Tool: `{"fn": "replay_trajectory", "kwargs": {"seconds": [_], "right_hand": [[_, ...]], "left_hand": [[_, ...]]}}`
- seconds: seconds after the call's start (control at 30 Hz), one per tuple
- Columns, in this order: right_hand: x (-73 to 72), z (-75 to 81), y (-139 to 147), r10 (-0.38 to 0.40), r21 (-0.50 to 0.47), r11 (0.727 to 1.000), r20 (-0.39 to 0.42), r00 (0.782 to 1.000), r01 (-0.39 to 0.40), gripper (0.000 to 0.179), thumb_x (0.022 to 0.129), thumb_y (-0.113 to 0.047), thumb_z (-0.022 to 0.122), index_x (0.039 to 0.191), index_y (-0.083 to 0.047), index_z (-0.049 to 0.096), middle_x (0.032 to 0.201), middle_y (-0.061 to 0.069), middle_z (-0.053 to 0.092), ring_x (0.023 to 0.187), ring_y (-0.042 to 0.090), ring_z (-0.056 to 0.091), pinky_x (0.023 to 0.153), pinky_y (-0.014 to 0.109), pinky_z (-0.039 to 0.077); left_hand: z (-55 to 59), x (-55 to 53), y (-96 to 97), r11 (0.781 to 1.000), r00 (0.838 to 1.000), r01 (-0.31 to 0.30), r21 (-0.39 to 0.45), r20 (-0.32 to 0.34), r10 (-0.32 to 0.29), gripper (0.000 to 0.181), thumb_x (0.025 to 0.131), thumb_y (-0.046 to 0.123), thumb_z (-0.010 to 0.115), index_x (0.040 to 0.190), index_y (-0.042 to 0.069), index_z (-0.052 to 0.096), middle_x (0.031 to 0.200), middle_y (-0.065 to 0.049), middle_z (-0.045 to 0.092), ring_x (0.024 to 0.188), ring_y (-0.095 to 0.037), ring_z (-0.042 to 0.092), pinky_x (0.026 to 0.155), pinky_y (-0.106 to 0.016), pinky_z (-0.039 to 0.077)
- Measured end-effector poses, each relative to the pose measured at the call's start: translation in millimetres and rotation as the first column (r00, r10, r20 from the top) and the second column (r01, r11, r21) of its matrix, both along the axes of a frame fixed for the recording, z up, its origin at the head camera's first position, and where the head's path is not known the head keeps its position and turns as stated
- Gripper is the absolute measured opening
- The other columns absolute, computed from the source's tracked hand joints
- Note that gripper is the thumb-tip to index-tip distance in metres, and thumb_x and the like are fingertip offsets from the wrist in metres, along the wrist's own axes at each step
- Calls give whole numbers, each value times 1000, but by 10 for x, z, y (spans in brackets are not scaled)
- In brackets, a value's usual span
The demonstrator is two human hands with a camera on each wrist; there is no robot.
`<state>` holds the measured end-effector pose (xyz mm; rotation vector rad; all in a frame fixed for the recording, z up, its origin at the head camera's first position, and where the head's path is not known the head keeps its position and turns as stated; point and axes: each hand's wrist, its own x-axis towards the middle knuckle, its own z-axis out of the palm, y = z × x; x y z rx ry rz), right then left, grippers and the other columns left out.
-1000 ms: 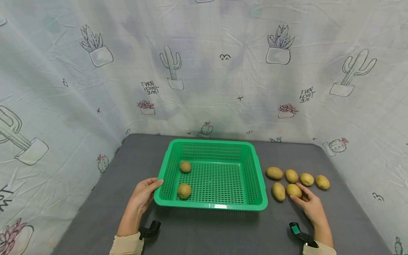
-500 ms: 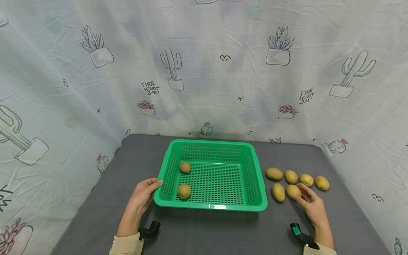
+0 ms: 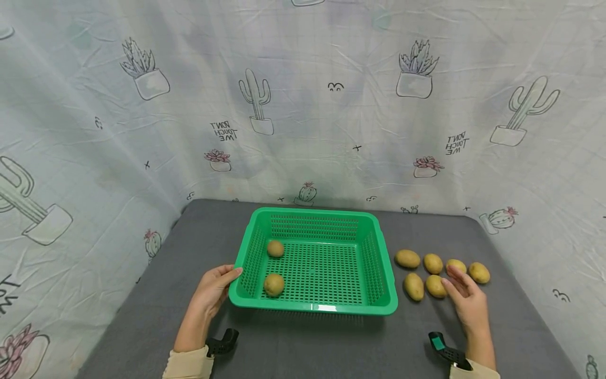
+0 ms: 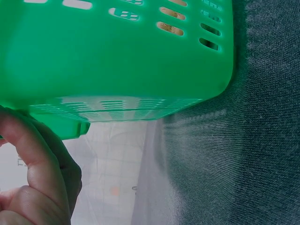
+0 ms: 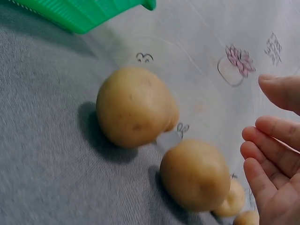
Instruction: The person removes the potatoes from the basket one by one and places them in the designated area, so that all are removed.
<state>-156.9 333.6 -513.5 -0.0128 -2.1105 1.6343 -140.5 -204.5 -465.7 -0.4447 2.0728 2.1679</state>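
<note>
My left hand (image 3: 214, 289) grips the left rim of a green plastic basket (image 3: 350, 309), thumb on top. In the left wrist view, curled fingers (image 4: 44, 173) reach the rim beside the slotted basket wall (image 4: 112, 61). Two potatoes lie inside along the left side, one toward the back (image 3: 275, 248) and one in front (image 3: 273, 285). To the right of the basket, my right hand (image 3: 470, 305) hovers just right of a front-row potato (image 3: 434, 286), fingers loosely bent. The right wrist view has the fingers (image 5: 258, 180) apart from the near potato (image 5: 194, 176), holding nothing.
Several more potatoes lie on the dark grey tabletop (image 3: 322, 347) in two rows, among them one at the back left (image 3: 407, 258) and one at the far right (image 3: 479, 272). A cactus-print curtain (image 3: 307, 121) hangs behind the table.
My right hand has let go of the front-row potato and drawn slightly to the right, its fingers coming away. The left hand and the basket keep their place.
</note>
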Motion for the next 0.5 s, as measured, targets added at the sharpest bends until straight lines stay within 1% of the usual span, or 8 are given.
{"fn": "replay_trajectory", "kwargs": {"seconds": [0.17,0.27,0.37,0.5], "right_hand": [[1,125,-73,69,73,995,-33,997,-66,44,87,10,60,129,15,48,117,-17,60,110,-5,55,91,6,39],[1,220,-130,123,96,988,-61,990,-117,45,87,11,60,130,14,47,120,-16,58,113,-5,53,94,7,39],[7,311,-197,193,100,978,-98,976,-183,46,87,13,58,131,16,46,123,-12,57,117,-3,51,96,8,38],[28,414,-294,285,63,959,-170,943,-278,46,86,18,54,130,19,43,128,-6,57,120,2,51,99,12,37]], "left_hand": [[-2,8,-3,1000,1000,17,0,-7,-17,30,95,16,59,113,-7,54,78,4,63,66,-6,61,61,-22,51],[-5,10,-2,1000,1000,17,-1,-11,-17,33,95,16,59,115,-8,53,79,4,64,65,-6,61,61,-23,51],[-12,8,-1,1000,1000,17,-6,-7,-17,34,95,16,59,117,-9,52,80,4,64,67,-6,61,63,-23,52],[-15,7,4,1000,1000,18,-12,-7,-18,35,95,15,58,119,-10,51,81,3,64,69,-6,62,64,-23,53]]}}
